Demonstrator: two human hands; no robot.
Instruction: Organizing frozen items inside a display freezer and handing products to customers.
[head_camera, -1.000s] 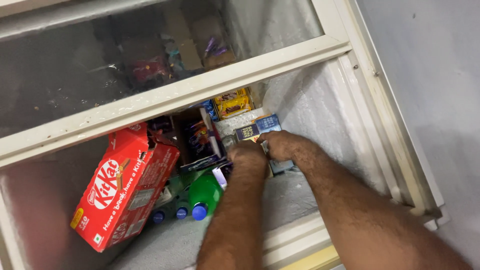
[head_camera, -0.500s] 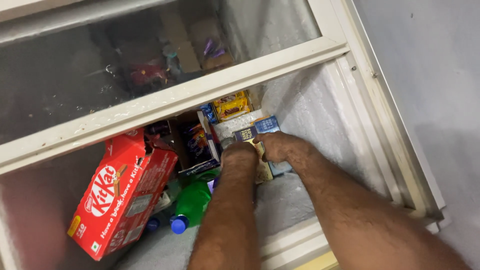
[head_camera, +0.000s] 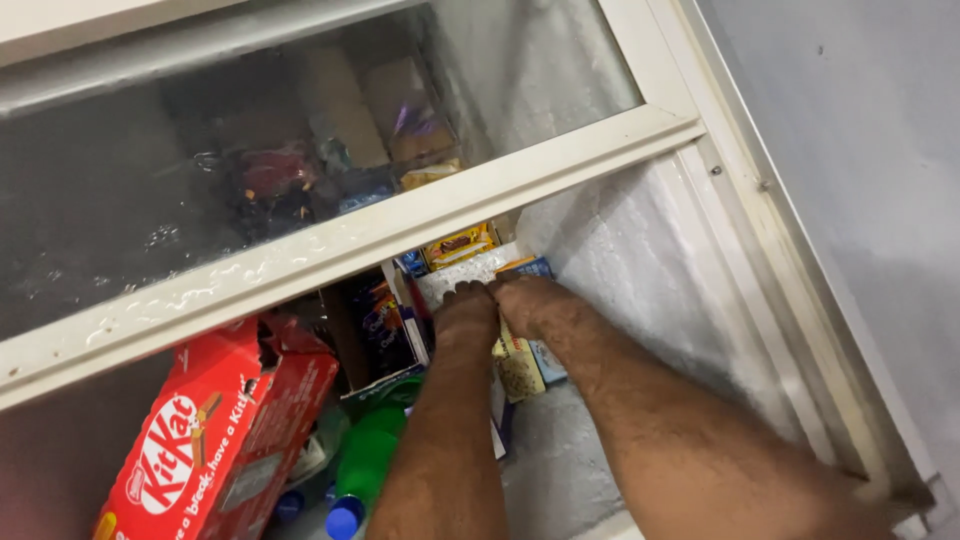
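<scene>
While both forearms reach down into the open chest freezer (head_camera: 640, 250), the left hand (head_camera: 468, 308) and right hand (head_camera: 530, 303) sit side by side, touching, on a pale frosted packet (head_camera: 462, 272) near the freezer's far frosted wall. Fingers of both hands curl over the packet's near edge; how tightly they grip, cannot tell, since the fingertips are hidden behind the knuckles. Just below the right hand stands a cream speckled carton (head_camera: 520, 368), with a blue box (head_camera: 548, 362) beside it against the wall. Behind the packet, under the white sliding frame (head_camera: 350, 245), a yellow box (head_camera: 460, 245) shows. Left of the left forearm: dark purple wrapped packs (head_camera: 385, 325) upright, then a large red cardboard carton (head_camera: 215, 430), torn open at its top, tilted. Green bottle with a blue cap (head_camera: 365, 470) lies below, partly under the left arm. Closed glass lid (head_camera: 250, 150) at upper left is fogged; more goods are dimly visible beneath.
</scene>
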